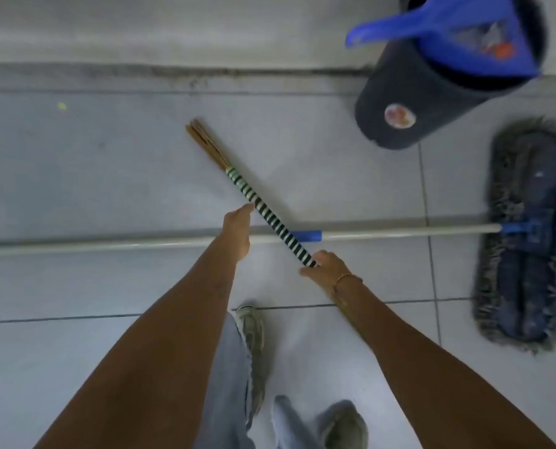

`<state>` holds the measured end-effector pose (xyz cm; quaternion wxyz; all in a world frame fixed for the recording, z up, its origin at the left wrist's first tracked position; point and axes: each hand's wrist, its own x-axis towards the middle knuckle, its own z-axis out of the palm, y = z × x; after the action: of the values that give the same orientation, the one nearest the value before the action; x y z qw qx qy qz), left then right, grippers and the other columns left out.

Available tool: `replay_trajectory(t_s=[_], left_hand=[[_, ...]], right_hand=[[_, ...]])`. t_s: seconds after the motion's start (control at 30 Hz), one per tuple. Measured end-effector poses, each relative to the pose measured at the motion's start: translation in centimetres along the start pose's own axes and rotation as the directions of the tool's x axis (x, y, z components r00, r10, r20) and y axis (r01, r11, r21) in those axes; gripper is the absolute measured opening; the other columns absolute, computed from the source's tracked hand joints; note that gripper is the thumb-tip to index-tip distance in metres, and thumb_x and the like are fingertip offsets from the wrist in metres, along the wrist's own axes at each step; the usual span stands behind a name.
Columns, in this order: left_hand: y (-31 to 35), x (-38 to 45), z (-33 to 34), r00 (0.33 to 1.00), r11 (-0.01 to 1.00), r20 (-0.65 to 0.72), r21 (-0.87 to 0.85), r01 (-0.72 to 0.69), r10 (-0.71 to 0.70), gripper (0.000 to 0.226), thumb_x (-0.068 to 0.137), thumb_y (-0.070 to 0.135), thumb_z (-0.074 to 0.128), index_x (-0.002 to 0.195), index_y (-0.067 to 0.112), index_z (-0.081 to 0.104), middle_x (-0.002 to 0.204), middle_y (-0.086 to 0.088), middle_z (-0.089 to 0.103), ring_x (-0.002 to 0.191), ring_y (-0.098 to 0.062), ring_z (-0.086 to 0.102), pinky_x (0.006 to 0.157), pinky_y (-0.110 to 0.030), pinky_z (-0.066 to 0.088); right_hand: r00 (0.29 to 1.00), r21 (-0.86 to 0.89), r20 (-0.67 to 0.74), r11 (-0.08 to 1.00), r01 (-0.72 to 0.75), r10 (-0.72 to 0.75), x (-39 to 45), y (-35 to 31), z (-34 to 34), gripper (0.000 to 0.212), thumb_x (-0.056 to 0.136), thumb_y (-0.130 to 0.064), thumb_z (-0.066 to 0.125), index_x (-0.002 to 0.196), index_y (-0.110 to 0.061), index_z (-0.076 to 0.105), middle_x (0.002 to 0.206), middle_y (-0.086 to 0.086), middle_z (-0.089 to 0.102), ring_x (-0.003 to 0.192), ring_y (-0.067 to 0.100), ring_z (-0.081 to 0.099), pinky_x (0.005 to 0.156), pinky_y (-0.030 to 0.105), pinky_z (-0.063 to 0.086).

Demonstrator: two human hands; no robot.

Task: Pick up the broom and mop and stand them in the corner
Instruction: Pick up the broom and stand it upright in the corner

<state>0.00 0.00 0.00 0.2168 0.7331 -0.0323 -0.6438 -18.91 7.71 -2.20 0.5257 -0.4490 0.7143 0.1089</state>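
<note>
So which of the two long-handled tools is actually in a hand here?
The broom, with the green-and-white striped handle: the right hand grips its end. The mop lies flat on the floor, untouched.

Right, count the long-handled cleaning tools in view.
2. The broom is gripped by the right hand, crossing over the mop, which lies flat on the floor. None seems hidden.

Floor (108,189): pale grey tiles, dark grout lines.
Mop (526,234): lies flat, pole passing under the gripped broom handle, head right of the grip.
Bin (409,102): beyond the grip, rightward.
</note>
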Motion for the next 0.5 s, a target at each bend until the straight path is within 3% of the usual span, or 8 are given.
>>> replay_trajectory(t_s=[0.1,0.2,0.27,0.4,0.5], left_hand=[[-2.0,6.2,0.6,1.0,0.998,0.016,-0.061,0.026,-0.025,0.059,0.091,0.033,0.063,0.141,0.01,0.041,0.124,-0.007,0.046,0.119,-0.024,0.047,0.098,-0.027,0.036],[-3.0,10.3,1.6,0.999,0.991,0.052,-0.13,0.023,-0.016,0.053,0.091,0.03,0.063,0.137,0.009,0.048,0.124,-0.009,0.054,0.114,-0.022,0.054,0.102,-0.026,0.042],[-2.5,11.1,2.6,0.994,0.979,0.106,-0.205,-0.007,0.029,0.045,0.091,0.028,0.065,0.129,0.007,0.055,0.118,-0.01,0.062,0.106,-0.022,0.061,0.094,-0.029,0.05],[0.7,6.9,2.9,0.984,0.945,0.131,-0.319,-0.073,0.12,0.022,0.087,0.025,0.07,0.099,0.007,0.062,0.093,-0.009,0.066,0.088,-0.022,0.064,0.094,-0.037,0.053],[5.3,-0.9,2.5,0.957,0.917,0.163,-0.362,-0.167,0.239,0.016,0.085,0.02,0.073,0.083,0.01,0.06,0.074,-0.005,0.061,0.066,-0.018,0.058,0.084,-0.035,0.055]], right_hand=[[0.999,-0.037,-0.007,0.999,-0.035,0.035,5.8,1.8,2.4,0.06,0.073,-0.039,0.072,0.119,-0.006,0.051,0.107,0.01,0.055,0.094,0.025,0.056,0.072,0.028,0.04],[0.993,0.1,0.077,0.99,-0.102,0.095,9.0,2.6,3.7,0.054,0.073,-0.031,0.074,0.116,-0.006,0.055,0.094,0.006,0.059,0.078,0.019,0.057,0.064,0.025,0.045],[0.989,0.222,0.1,0.966,-0.13,0.11,10.0,2.6,4.1,0.042,0.074,-0.026,0.074,0.106,-0.005,0.058,0.078,0.005,0.064,0.062,0.014,0.059,0.053,0.022,0.048],[0.997,0.252,-0.012,0.966,-0.065,0.071,7.2,0.4,3.7,0.026,0.072,-0.023,0.068,0.09,-0.012,0.052,0.075,0.005,0.058,0.062,0.018,0.054,0.054,0.027,0.046],[0.996,0.308,-0.085,0.951,0.02,0.007,1.5,-3.1,0.1,0.018,0.067,-0.021,0.066,0.062,-0.017,0.05,0.062,0.002,0.052,0.057,0.018,0.049,0.055,0.027,0.041]])
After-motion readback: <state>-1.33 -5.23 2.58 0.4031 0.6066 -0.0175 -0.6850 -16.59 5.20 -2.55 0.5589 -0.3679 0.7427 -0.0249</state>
